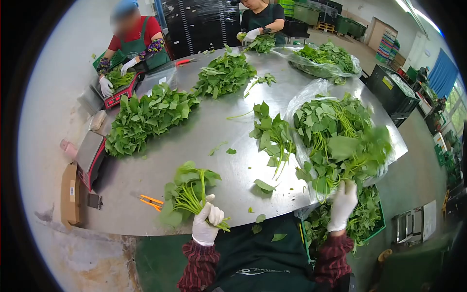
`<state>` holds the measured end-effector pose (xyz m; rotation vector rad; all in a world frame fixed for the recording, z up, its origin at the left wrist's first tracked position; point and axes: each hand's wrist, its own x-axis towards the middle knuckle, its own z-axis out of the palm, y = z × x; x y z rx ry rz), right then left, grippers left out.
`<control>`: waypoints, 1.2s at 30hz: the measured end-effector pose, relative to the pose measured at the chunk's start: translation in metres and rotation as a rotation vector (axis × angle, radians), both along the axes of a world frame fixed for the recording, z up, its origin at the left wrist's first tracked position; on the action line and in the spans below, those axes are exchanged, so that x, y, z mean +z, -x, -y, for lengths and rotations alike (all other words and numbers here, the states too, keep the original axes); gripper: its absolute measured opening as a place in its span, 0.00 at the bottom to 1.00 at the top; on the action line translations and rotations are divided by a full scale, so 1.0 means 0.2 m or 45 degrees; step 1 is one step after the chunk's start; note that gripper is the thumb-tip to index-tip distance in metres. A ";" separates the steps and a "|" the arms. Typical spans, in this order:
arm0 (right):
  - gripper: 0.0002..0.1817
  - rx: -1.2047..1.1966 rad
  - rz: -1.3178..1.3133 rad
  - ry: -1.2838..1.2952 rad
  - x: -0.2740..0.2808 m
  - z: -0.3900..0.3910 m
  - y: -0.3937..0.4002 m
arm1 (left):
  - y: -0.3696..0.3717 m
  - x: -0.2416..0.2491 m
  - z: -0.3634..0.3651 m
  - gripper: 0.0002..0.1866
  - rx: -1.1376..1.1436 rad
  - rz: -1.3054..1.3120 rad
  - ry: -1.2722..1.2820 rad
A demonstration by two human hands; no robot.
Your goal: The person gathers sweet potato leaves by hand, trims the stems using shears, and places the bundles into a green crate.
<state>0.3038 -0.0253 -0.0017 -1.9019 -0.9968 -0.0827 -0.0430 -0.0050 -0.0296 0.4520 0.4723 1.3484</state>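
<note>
Fingers (212, 214) of the gloved left hand (206, 225) are wrapped tight around the stems of a small bunch of greens (187, 191), which lies at the near edge of the steel counter (204, 136), just beside orange scissors (152, 202). To the right of that bunch, the right hand (342, 204) (also gloved) closes on a blurred clump of leafy stems (357, 160) at the edge of the bagged pile (331, 126). Two other people work at the counter's far side.
</note>
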 end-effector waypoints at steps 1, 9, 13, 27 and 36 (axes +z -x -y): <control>0.18 -0.247 0.090 0.294 -0.02 0.02 -0.10 | -0.01 -0.03 -0.01 0.09 -0.038 0.024 -0.024; 0.14 0.489 -0.428 0.508 -0.03 -0.12 0.17 | -0.10 -0.03 -0.01 0.07 -0.037 0.100 0.014; 0.12 1.043 0.611 0.772 -0.31 -0.46 0.31 | -0.09 -0.02 0.01 0.06 -0.026 0.052 0.012; 0.09 0.853 -1.343 0.025 0.08 -0.32 0.48 | -0.14 -0.01 -0.01 0.06 0.033 -0.091 0.024; 0.05 1.027 0.010 -0.216 -0.08 -0.01 0.67 | -0.34 0.07 -0.07 0.08 0.093 -0.250 -0.055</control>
